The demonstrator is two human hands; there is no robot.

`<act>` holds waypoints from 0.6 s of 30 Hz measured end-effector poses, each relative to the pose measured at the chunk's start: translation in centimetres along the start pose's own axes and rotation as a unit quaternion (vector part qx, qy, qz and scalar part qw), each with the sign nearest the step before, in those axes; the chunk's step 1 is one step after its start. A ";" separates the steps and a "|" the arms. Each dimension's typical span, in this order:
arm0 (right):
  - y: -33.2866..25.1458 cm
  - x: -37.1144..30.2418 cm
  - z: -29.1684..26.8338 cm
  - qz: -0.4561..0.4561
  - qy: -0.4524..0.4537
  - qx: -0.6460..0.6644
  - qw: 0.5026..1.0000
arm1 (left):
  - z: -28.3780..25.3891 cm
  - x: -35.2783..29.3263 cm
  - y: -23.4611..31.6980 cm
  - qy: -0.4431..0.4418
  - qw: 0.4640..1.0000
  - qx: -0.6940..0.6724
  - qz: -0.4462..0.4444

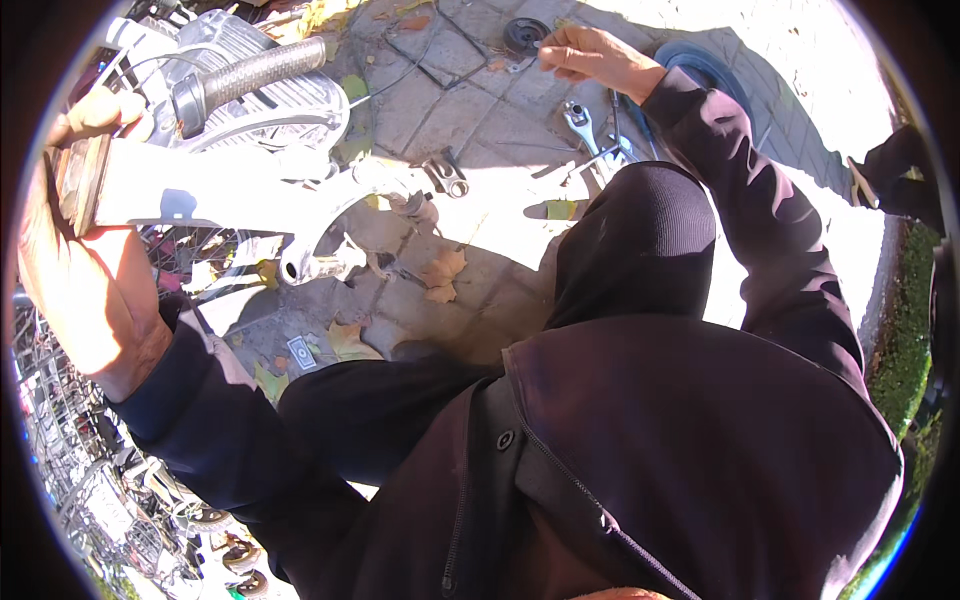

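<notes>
My left hand (pixel 85 290) is wrapped round the brown, layered end of a thick white part (pixel 200 190), which is overexposed by sunlight. A curved metal bracket (pixel 330 225) adjoins that part's right end. Just beyond my left fingers is a black handlebar grip (pixel 265 72) with a lever, over a ribbed grey panel (pixel 215 110). My right hand (pixel 600 55) is stretched out ahead, its fingers curled together. Beside its fingertips lies a small black wheel (pixel 525 37). Whatever those fingers hold is too small to make out.
Tools with a blue-handled wrench (pixel 580 120) lie before my knee (pixel 640 240). A small metal clamp (pixel 445 172) and dry leaves (pixel 442 272) dot the paving. A round blue-grey object (pixel 700 65) is behind my right wrist. Wire racks (pixel 60 400) line the left; a hedge (pixel 900 340) runs right.
</notes>
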State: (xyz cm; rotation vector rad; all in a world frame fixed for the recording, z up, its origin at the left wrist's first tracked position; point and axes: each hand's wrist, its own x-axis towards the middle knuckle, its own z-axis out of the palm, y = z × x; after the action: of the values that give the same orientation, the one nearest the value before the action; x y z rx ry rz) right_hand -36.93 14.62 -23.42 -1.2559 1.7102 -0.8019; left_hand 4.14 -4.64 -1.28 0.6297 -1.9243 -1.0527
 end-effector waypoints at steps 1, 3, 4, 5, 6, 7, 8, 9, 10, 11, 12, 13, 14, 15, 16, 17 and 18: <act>4.8 -1.7 0.7 0.127 -0.010 -0.058 0.990 | -0.5 -0.2 -0.7 -0.013 0.999 -0.049 -0.005; 13.9 -6.4 2.8 0.207 0.055 0.051 0.975 | -1.4 -0.2 -1.5 -0.013 0.989 -0.141 -0.035; 17.8 -8.7 3.7 0.223 0.073 0.024 0.972 | -1.7 -0.3 -1.5 -0.024 0.986 -0.159 -0.042; 21.3 -11.2 4.7 0.243 0.109 0.052 0.963 | -2.0 -0.1 -1.4 -0.035 0.982 -0.177 -0.051; 24.3 -13.8 6.5 0.262 0.209 0.072 0.940 | -2.1 0.1 -1.2 -0.046 0.978 -0.195 -0.059; 26.7 -16.2 8.1 0.304 0.250 0.093 0.914 | -2.3 0.6 -1.0 -0.033 0.966 -0.236 -0.097; 28.5 -18.7 9.8 0.295 0.301 0.079 0.903 | -2.4 1.0 -1.0 -0.016 0.951 -0.277 -0.134; 30.0 -20.1 11.2 0.273 0.296 0.054 0.914 | -2.6 1.5 -1.0 -0.088 0.929 -0.330 -0.143; 30.9 -22.0 12.2 0.262 0.296 0.036 0.918 | -2.8 2.0 -1.3 -0.145 0.920 -0.340 -0.132; 31.2 -23.8 12.7 0.251 0.301 -0.052 0.918 | -3.2 2.4 -1.6 -0.277 0.848 -0.428 -0.146; 31.1 -25.7 12.5 0.236 0.302 -0.140 0.913 | -3.6 2.7 -1.9 -0.375 0.803 -0.443 -0.134; 30.6 -27.1 12.5 0.235 0.301 -0.228 0.896 | -4.1 2.8 -2.3 -0.375 0.812 -0.425 -0.140; 29.8 -28.0 12.1 0.272 0.287 -0.177 0.901 | -4.6 2.7 -2.4 -0.380 0.829 -0.379 -0.156; 29.0 -28.9 11.4 0.294 0.255 -0.202 0.899 | -5.1 2.5 -2.5 -0.338 0.870 -0.321 -0.159; 28.0 -29.4 10.9 0.321 0.193 -0.229 0.898 | -5.4 2.3 -2.5 -0.212 0.931 -0.255 -0.151; 27.2 -29.5 10.3 0.296 0.166 -0.273 0.900 | -5.6 1.8 -2.1 -0.128 0.962 -0.181 -0.161; 26.6 -29.4 9.5 0.311 0.126 -0.266 0.904 | -5.4 1.7 -1.9 -0.159 0.955 -0.200 -0.153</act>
State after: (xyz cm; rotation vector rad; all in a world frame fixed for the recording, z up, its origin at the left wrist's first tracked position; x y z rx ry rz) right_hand -35.38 50.40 -42.96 -0.8466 2.4671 -0.1067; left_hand 7.91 -9.23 -0.59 0.5592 -1.8278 -1.7780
